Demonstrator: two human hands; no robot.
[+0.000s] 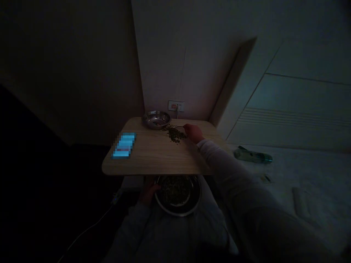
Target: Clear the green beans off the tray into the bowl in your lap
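Note:
The room is dim. My right hand [193,132] reaches across a small wooden table [153,160] and rests, fingers curled, at the right edge of a heap of small dark green grains [174,133]. Just behind the heap stands a small steel bowl [156,119]. Below the table's near edge, on my lap, sits a larger steel bowl [177,196] filled with the same grains. My left hand [148,191] grips that bowl's left rim.
A lit phone screen [124,145] lies on the table's left side. A wall socket [176,106] is behind the table. On the bed to the right lies a green bottle [253,156]. A white cable [90,228] runs across the dark floor at left.

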